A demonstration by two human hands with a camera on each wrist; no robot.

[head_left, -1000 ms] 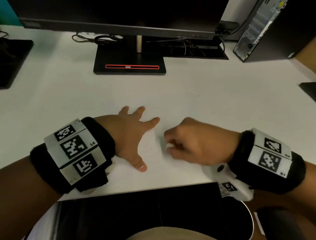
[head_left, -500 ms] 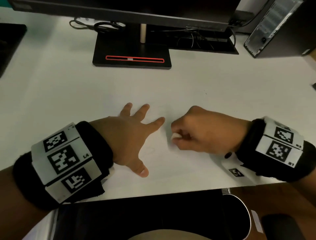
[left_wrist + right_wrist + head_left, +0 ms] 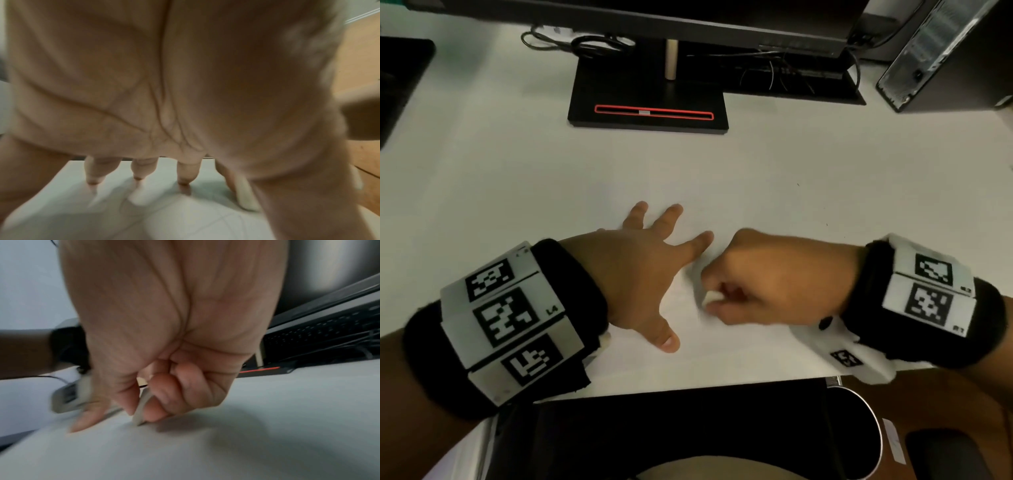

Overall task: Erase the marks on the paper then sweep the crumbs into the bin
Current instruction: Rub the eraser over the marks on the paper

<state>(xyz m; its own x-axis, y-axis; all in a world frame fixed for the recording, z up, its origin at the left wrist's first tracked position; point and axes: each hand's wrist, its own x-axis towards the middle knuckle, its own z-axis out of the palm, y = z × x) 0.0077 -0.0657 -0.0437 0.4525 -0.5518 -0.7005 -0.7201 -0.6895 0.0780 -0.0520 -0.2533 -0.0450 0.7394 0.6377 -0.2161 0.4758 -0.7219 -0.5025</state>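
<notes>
My left hand [image 3: 643, 274] lies flat with spread fingers [image 3: 137, 173], pressing down a white paper [image 3: 722, 346] on the white desk. The sheet hardly stands out from the desk, and faint pencil marks show between thumb and forefinger. My right hand [image 3: 726, 301] is curled and pinches a small white eraser [image 3: 711, 297] between thumb and fingers. The eraser's [image 3: 141, 408] lower edge touches the paper [image 3: 205, 451], just right of my left forefinger. A round bin [image 3: 875, 431] with a metal rim stands below the desk's front edge at the lower right.
A black monitor stand [image 3: 650, 99] with a red strip sits at the back centre, cables behind it. A computer tower [image 3: 945, 58] stands at the back right. A black object [image 3: 400, 78] lies at the far left. The desk's front edge [image 3: 688, 385] runs just under my wrists.
My right hand rubbed the eraser away from me, then back toward me and leftward. My left hand stayed pressed flat in the same spot.
</notes>
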